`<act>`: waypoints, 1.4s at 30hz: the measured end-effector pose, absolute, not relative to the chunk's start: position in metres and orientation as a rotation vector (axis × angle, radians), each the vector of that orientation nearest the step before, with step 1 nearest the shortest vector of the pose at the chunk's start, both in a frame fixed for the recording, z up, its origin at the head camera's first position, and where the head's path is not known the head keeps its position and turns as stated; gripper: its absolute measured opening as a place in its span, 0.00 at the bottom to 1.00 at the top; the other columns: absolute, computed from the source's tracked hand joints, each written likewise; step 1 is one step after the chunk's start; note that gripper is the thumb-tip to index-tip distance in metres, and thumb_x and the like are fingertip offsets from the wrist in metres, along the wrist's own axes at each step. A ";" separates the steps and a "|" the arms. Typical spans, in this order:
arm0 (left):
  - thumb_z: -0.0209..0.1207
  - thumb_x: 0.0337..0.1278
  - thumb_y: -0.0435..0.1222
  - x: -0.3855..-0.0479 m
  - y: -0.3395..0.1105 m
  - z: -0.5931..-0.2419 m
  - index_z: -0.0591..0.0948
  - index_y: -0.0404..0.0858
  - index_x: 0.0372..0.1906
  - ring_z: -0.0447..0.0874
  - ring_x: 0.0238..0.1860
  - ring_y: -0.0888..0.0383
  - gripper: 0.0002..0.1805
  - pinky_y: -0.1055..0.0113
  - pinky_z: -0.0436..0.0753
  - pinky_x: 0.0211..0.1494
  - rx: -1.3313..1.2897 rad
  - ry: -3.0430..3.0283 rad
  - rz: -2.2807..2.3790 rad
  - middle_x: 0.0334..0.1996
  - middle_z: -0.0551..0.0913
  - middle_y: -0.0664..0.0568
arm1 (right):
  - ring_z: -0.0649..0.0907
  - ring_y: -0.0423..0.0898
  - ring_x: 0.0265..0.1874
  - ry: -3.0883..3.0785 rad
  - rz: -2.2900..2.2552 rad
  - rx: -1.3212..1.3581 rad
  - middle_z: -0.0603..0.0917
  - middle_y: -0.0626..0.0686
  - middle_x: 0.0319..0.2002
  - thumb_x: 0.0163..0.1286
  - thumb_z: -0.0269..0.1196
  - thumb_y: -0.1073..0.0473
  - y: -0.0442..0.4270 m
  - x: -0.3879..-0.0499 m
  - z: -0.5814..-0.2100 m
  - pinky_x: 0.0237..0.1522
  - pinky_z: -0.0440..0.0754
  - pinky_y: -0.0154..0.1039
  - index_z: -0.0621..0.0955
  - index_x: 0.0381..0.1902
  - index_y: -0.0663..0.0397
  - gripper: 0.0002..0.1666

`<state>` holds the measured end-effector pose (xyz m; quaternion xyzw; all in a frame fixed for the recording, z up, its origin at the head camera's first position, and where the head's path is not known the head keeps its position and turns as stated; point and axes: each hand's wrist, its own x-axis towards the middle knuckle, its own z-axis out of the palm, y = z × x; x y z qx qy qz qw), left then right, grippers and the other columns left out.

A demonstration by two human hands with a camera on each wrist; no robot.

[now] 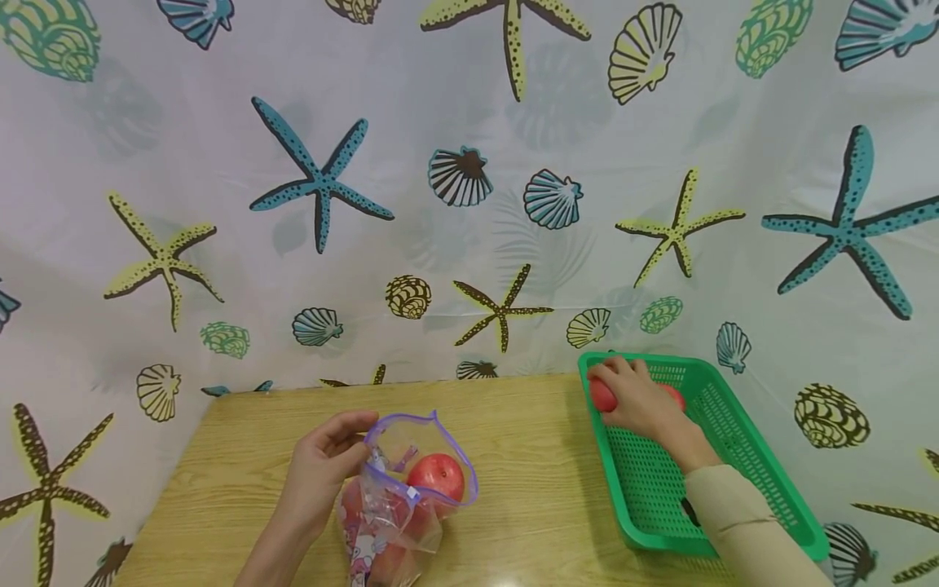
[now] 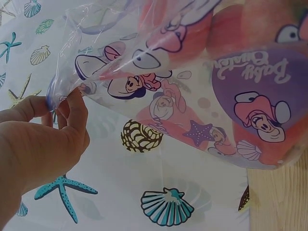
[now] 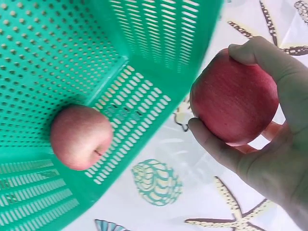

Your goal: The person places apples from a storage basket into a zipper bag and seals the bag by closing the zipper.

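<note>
My left hand (image 1: 323, 461) pinches the rim of a clear zip bag (image 1: 374, 505) with a purple edge and printed cartoon figures. The bag's mouth stands wide, and several red apples (image 1: 437, 476) are inside it. In the left wrist view, thumb and fingers hold the bag's edge (image 2: 54, 94). My right hand (image 1: 637, 399) grips a red apple (image 3: 234, 97) at the left far corner of the green basket (image 1: 623, 522). Another apple (image 3: 81, 137) lies in the basket's far end, partly hidden by the right hand in the head view.
Under the bag and basket is a wooden table (image 1: 528, 489). A cloth backdrop (image 1: 469, 236) printed with starfish and shells hangs behind it and at both sides. A small dark object (image 1: 689, 512) shows beside the right sleeve, too hidden to name.
</note>
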<state>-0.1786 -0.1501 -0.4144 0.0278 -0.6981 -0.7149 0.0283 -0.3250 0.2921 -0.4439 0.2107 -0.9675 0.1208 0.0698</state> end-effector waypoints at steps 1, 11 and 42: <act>0.58 0.60 0.24 -0.179 -0.150 -0.414 0.77 0.29 0.59 0.81 0.40 0.61 0.20 0.70 0.85 0.40 0.084 -2.155 -2.206 0.43 0.84 0.61 | 0.68 0.66 0.55 -2.906 0.361 0.645 0.71 0.60 0.61 0.52 0.74 0.61 0.290 -0.324 -0.442 0.31 0.81 0.51 0.76 0.60 0.47 0.36; 0.58 0.60 0.24 -0.177 -0.151 -0.416 0.77 0.28 0.58 0.81 0.39 0.62 0.20 0.70 0.85 0.40 0.057 -2.146 -2.198 0.43 0.84 0.60 | 0.70 0.63 0.54 -2.868 0.339 0.720 0.72 0.58 0.61 0.53 0.73 0.60 0.270 -0.318 -0.429 0.30 0.83 0.49 0.77 0.58 0.42 0.33; 0.58 0.60 0.23 -0.177 -0.148 -0.416 0.77 0.28 0.58 0.80 0.40 0.62 0.20 0.71 0.84 0.39 0.038 -2.152 -2.195 0.43 0.84 0.60 | 0.73 0.55 0.56 -2.593 0.342 1.111 0.75 0.51 0.61 0.49 0.74 0.53 0.175 -0.281 -0.391 0.40 0.84 0.46 0.77 0.56 0.35 0.34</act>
